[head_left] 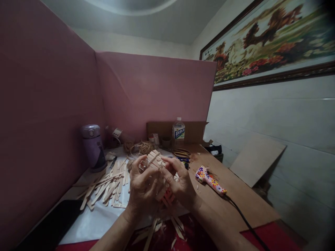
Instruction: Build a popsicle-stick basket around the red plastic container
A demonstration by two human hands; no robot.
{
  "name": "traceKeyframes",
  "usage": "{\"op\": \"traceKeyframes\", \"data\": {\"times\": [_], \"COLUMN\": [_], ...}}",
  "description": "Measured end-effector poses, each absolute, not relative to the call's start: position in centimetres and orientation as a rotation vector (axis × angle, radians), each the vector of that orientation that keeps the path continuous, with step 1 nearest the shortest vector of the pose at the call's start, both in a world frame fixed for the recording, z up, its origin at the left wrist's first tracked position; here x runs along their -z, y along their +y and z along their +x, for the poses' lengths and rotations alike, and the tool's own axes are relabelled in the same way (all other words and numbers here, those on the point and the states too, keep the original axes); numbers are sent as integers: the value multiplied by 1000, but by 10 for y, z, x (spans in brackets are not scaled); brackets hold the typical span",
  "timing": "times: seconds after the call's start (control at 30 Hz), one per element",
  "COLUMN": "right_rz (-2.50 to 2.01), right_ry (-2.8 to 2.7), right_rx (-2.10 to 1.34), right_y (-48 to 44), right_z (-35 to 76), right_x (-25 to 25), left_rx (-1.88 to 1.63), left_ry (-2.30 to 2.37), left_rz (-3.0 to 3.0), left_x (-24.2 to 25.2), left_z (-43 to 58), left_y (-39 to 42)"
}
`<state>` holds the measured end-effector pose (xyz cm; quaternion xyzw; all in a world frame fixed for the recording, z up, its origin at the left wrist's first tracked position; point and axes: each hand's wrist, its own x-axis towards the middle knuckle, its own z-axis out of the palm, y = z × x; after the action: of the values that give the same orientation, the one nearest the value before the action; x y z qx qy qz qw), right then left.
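Both hands meet over the table's middle around a small structure of glued wooden craft sticks (155, 161). My left hand (141, 186) wraps its fingers round the structure's left side. My right hand (180, 183) grips the right side, fingers curled on the sticks. A reddish part shows under the hands, between the palms. Loose craft sticks (107, 186) lie scattered on white paper to the left. More sticks and splinters (162, 232) lie near my wrists.
A hot glue gun (210, 181) with colourful dots lies to the right, its black cord trailing toward me. Scissors (181, 154), a twine bundle (144, 147), a water bottle (178, 130) and a purple flask (92, 146) stand further back. Pink partitions (52, 104) wall off the left and back.
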<state>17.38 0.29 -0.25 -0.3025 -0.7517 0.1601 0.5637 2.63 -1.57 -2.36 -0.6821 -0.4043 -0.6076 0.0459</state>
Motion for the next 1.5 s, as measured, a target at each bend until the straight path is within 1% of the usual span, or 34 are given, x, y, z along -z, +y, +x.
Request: {"op": "traceKeyframes", "data": {"times": [0.13,0.5,0.73,1.13,1.3,1.5], "right_rz": [-655,-652,-667,-652,-627,-570], "right_ry": [-1809,-1811,-1721,-1592,-1632,-1666], "right_rx": [-327,-320,-433,-595,-583,-541], "right_y": [4,-3,0,-2,-4,-6], "right_z": [173,175,171,167,168,170], "right_x": [-1,2,6,3,5,7], "left_rx": [1862,1862,1943,1948,1911,1985], "left_ry": [-1220,-1244,-1273,-1209,-1244,-1267], "left_rz": [-2077,-2066,-1958,-1986,-1984,-1969], "left_x": [25,26,24,25,25,23], "left_z": [27,26,32,32,30,28], "left_y": [-16,-15,-17,-18,-16,-14]}}
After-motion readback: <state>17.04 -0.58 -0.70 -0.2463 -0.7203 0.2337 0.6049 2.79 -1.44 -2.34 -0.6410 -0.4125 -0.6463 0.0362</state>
